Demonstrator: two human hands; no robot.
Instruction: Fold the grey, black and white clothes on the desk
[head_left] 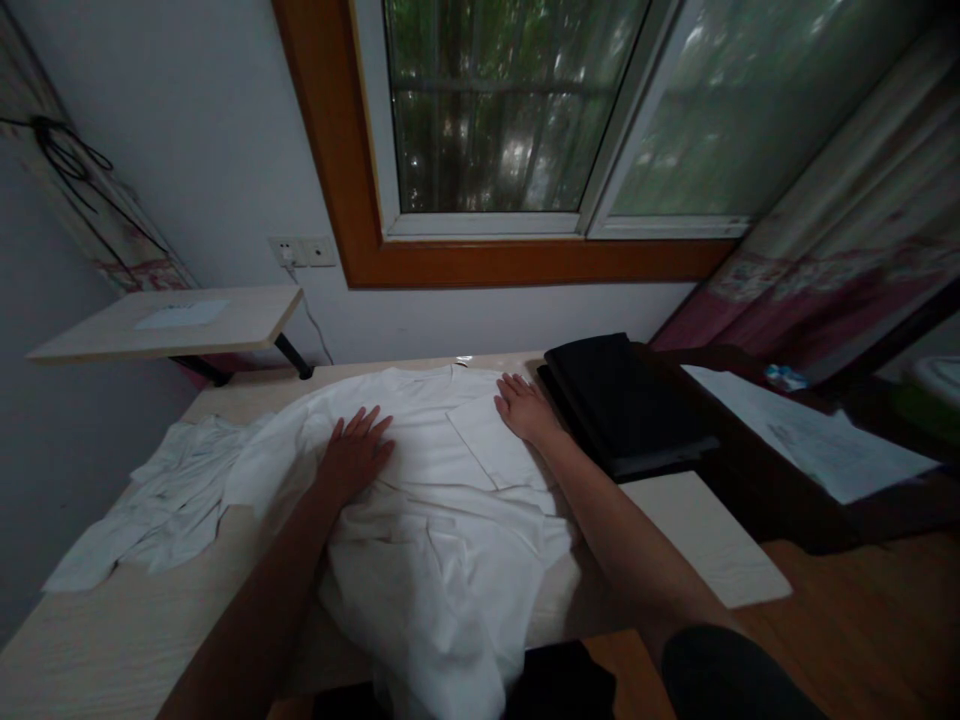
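A white shirt [424,435] lies spread over the table, its lower part bunched and hanging over the front edge. My left hand [354,455] rests on the shirt's left side with the fingers spread. On its right side, by the folded part of the cloth, my right hand [523,408] lies flat with the fingers stretched out. Neither hand grips anything. The underside of the shirt is hidden.
Crumpled white cloth [169,490] lies at the table's left. A raised wooden shelf [262,305] stands behind it. Folded black cloth [619,400] sits at the right, beside a dark surface bearing a paper sheet [810,430]. A window [517,120] is behind the table [97,640].
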